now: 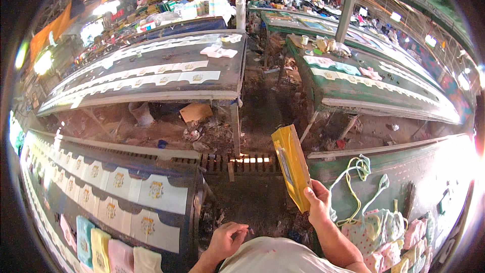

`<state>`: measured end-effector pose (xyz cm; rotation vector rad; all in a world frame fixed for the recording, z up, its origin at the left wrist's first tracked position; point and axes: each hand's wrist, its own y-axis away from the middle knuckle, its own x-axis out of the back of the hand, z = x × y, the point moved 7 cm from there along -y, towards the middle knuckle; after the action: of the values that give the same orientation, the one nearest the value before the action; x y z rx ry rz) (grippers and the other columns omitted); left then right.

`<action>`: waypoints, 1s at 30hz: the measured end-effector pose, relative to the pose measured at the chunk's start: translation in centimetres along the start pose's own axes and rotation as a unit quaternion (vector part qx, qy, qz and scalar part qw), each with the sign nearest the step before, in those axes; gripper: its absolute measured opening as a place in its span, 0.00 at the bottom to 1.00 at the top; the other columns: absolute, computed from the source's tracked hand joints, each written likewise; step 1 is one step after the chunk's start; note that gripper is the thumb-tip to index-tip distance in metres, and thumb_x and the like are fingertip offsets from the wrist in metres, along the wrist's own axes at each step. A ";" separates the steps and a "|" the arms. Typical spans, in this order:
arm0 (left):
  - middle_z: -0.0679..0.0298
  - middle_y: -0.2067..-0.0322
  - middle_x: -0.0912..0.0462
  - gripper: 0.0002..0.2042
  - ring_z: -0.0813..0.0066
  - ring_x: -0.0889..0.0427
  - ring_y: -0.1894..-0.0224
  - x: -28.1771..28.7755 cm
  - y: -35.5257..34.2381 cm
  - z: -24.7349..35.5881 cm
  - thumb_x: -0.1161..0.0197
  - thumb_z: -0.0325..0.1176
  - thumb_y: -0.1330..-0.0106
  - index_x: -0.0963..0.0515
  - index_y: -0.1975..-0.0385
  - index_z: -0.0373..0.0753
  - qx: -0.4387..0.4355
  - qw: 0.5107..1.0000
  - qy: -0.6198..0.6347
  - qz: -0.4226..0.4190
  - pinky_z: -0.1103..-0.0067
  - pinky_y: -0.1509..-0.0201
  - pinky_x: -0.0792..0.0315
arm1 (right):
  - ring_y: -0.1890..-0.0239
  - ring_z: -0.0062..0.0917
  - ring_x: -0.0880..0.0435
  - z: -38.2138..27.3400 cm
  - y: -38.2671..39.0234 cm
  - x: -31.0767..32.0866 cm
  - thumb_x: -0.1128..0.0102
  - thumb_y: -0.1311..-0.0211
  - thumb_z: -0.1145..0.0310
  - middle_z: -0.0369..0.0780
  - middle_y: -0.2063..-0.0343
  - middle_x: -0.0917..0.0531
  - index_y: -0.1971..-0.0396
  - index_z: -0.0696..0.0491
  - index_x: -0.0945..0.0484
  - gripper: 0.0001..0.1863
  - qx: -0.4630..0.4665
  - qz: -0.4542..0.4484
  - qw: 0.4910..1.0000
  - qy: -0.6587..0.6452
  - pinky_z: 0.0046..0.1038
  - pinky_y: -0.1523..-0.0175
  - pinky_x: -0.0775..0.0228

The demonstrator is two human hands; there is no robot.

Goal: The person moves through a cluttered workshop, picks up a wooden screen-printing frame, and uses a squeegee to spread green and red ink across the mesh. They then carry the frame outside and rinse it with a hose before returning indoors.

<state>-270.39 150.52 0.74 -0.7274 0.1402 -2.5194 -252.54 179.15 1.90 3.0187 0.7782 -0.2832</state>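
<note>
My right hand point(319, 199) grips a yellow screen-printing frame point(293, 167) by its lower right edge, thumb on the near face. The frame is held up and tilted over the aisle, seen at a steep slant, with a narrow grey strip showing inside its yellow border. In front of my white shirt, my left hand point(228, 240) hovers with loosely bent fingers and holds nothing that I can see. To its left, printed white cloth pieces point(166, 194) lie in rows on a dark table point(190, 177).
Folded pastel garments point(101, 247) lie at the near left table's edge. Dotted garments and pale cords point(348, 177) rest on the green table point(323, 164) at right. Farther tables point(227, 78) bear more cloth rows. Posts point(241, 0) stand between tables; litter point(194, 134) lies underneath.
</note>
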 end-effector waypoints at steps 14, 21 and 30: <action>0.53 0.58 0.07 0.10 0.54 0.07 0.56 -1.2 -32.1 -9.8 0.28 0.26 0.28 0.12 0.50 0.36 -0.001 0.999 0.015 -0.030 0.66 0.51 0.13 | 0.49 0.26 0.13 10.0 -27.7 1.0 0.25 0.30 0.64 0.42 0.52 0.09 0.42 0.65 0.14 0.24 -0.087 0.045 0.995 -0.036 0.33 0.39 0.22; 0.53 0.54 0.07 0.08 0.52 0.07 0.52 -1.8 -51.2 -10.1 0.28 0.29 0.27 0.12 0.52 0.36 -0.001 0.996 -0.033 -0.079 0.65 0.46 0.13 | 0.54 0.23 0.14 8.9 -47.2 0.2 0.25 0.30 0.65 0.39 0.55 0.10 0.44 0.63 0.14 0.22 -0.059 0.022 0.998 -0.021 0.31 0.44 0.22; 0.53 0.53 0.07 0.10 0.54 0.06 0.50 -2.9 -66.1 -17.3 0.26 0.29 0.29 0.12 0.51 0.35 0.070 0.994 0.009 -0.077 0.66 0.43 0.14 | 0.53 0.22 0.14 6.5 -67.8 -3.8 0.23 0.30 0.61 0.41 0.53 0.10 0.42 0.64 0.15 0.25 -0.009 -0.011 0.999 0.046 0.30 0.44 0.21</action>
<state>-306.77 208.48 0.00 -0.6813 -0.0902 -2.6506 -289.52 236.37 -1.56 3.0270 0.8155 -0.1376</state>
